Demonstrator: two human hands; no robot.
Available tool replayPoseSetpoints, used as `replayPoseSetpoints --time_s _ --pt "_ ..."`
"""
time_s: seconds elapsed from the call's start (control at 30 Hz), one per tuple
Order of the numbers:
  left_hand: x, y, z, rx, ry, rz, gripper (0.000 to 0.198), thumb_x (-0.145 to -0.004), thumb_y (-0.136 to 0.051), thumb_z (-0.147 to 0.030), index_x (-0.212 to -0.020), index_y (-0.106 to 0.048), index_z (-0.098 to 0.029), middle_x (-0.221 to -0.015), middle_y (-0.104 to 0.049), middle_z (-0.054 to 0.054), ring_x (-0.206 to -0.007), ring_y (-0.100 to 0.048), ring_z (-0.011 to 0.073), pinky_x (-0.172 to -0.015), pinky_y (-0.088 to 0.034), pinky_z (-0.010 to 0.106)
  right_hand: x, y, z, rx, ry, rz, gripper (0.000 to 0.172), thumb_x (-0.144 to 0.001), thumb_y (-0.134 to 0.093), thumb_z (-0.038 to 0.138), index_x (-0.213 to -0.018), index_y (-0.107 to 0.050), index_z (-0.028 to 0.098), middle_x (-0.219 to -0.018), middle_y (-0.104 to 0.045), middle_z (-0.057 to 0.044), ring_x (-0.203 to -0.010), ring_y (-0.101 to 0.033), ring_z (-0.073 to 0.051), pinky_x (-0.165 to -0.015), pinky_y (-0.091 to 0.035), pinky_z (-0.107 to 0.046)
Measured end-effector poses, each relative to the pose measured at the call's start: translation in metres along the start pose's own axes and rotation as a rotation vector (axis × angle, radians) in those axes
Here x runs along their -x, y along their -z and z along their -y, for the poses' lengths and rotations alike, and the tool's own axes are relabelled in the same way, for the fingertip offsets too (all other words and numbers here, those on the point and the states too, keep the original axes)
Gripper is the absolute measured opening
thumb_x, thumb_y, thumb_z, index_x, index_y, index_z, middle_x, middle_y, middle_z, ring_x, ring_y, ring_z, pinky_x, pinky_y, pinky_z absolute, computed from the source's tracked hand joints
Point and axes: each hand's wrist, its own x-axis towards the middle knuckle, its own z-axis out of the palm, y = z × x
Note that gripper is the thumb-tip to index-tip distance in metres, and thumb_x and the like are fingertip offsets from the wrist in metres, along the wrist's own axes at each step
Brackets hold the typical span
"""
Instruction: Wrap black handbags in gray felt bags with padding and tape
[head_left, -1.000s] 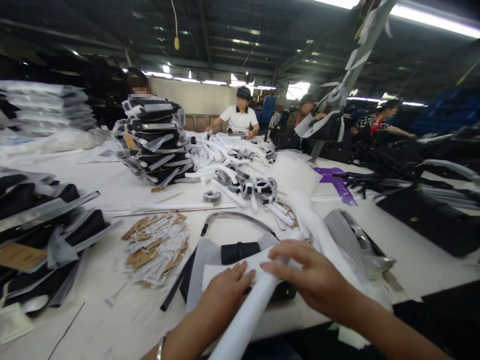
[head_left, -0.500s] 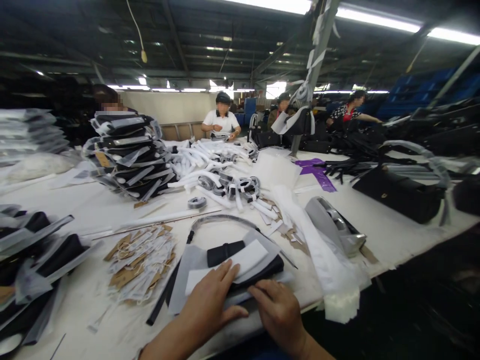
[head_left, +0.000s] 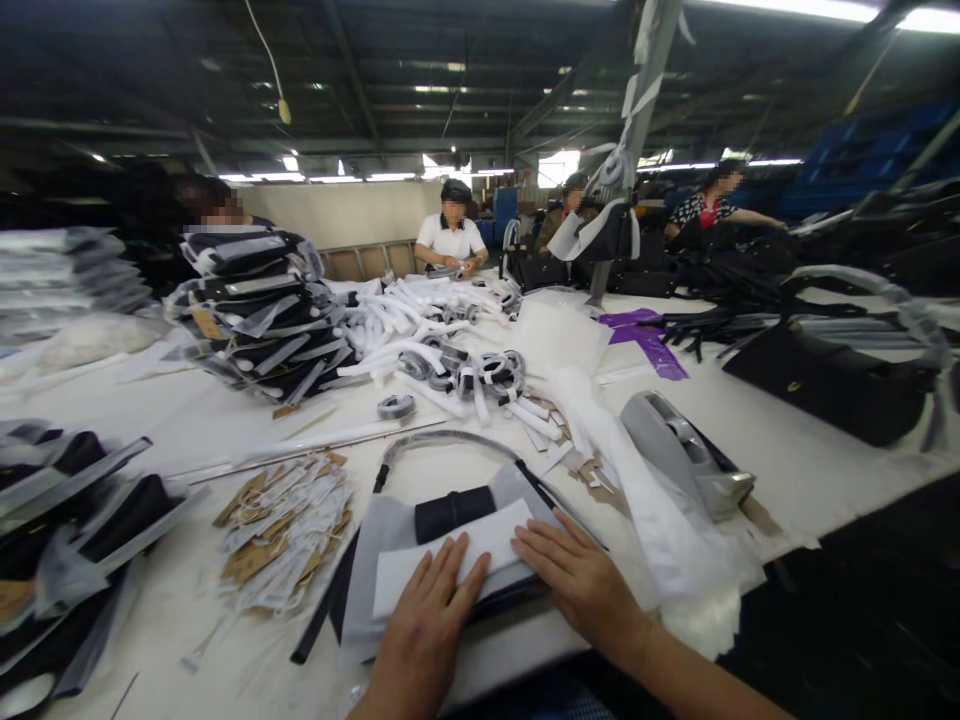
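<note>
A black bag (head_left: 457, 508) with a wrapped strap handle (head_left: 450, 441) lies on the white table (head_left: 780, 440) right in front of me. A white foam sheet (head_left: 450, 560) covers its front. My left hand (head_left: 421, 625) lies flat on that sheet, fingers stretched out. My right hand (head_left: 579, 575) presses flat on the sheet's right end, fingers spread. Neither hand holds anything.
A heap of paper tags (head_left: 281, 525) lies left of the bag. A grey tape dispenser (head_left: 686, 450) and a white foam roll (head_left: 645, 500) sit to the right. Wrapped black bags (head_left: 255, 310) are stacked behind. Other people work at the far end.
My right hand has let go of the white foam roll and come down flat on the sheet over the bag. My left hand stayed on the sheet.
</note>
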Motion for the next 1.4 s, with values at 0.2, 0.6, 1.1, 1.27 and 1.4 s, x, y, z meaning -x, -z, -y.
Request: replayPoseSetpoints --time_s 0.2,0.6,1.1,1.27,1.4 --pt "-0.022 0.014 -0.016 -0.075 -0.020 0.024 0.055 -0.085 -0.043 -0.008 -0.139 -0.051 -0.018 -0.155 -0.038 0.009 -0.142 -0.037 0.0276 -0.107 -0.045 0.050 0.023 -0.032 -0.004 -0.038 -0.048 -0.100 0.045 -0.097 -0.037 0.004 -0.135 -0.057 0.017 -0.131 -0.065 -0.005 -0.125 -0.057 -0.020 -0.115 -0.039 -0.046" --pt "-0.035 -0.008 -0.038 -0.125 -0.034 -0.101 0.056 -0.093 -0.033 -0.006 -0.146 -0.043 -0.019 -0.141 -0.056 0.011 -0.131 -0.052 0.0238 -0.106 -0.046 0.044 0.029 -0.022 0.009 -0.137 -0.176 -0.123 0.047 -0.093 -0.043 0.003 -0.136 -0.055 0.017 -0.136 -0.061 -0.007 -0.131 -0.052 -0.026 -0.110 -0.044 -0.052" --pt "-0.031 -0.008 -0.033 -0.065 -0.056 -0.058 0.065 -0.090 -0.033 -0.002 -0.151 -0.035 -0.022 -0.148 -0.049 0.012 -0.138 -0.044 0.0256 -0.109 -0.045 0.046 0.052 -0.001 0.013 -1.074 -1.133 0.057 0.048 -0.082 -0.065 0.045 -0.121 -0.065 0.016 -0.105 -0.072 -0.012 -0.087 -0.071 -0.027 -0.079 -0.059 -0.042" --pt "-0.024 -0.005 -0.025 -0.067 -0.049 -0.048 0.070 -0.087 -0.034 0.002 -0.152 -0.033 -0.024 -0.153 -0.042 0.009 -0.142 -0.038 0.0242 -0.115 -0.037 0.045 0.030 0.017 0.017 -1.265 -1.034 0.035 0.035 -0.081 -0.071 0.042 -0.110 -0.068 0.022 -0.101 -0.074 -0.008 -0.096 -0.070 -0.028 -0.092 -0.055 -0.046" --pt "-0.023 -0.004 -0.020 -0.098 -0.076 -0.071 0.062 -0.092 -0.038 -0.008 -0.152 -0.033 -0.020 -0.154 -0.040 0.012 -0.142 -0.039 0.0249 -0.115 -0.036 0.044 0.018 0.021 0.033 -1.630 -1.157 -0.148 0.039 -0.084 -0.069 0.039 -0.119 -0.062 0.023 -0.120 -0.068 -0.009 -0.114 -0.064 -0.027 -0.103 -0.049 -0.048"
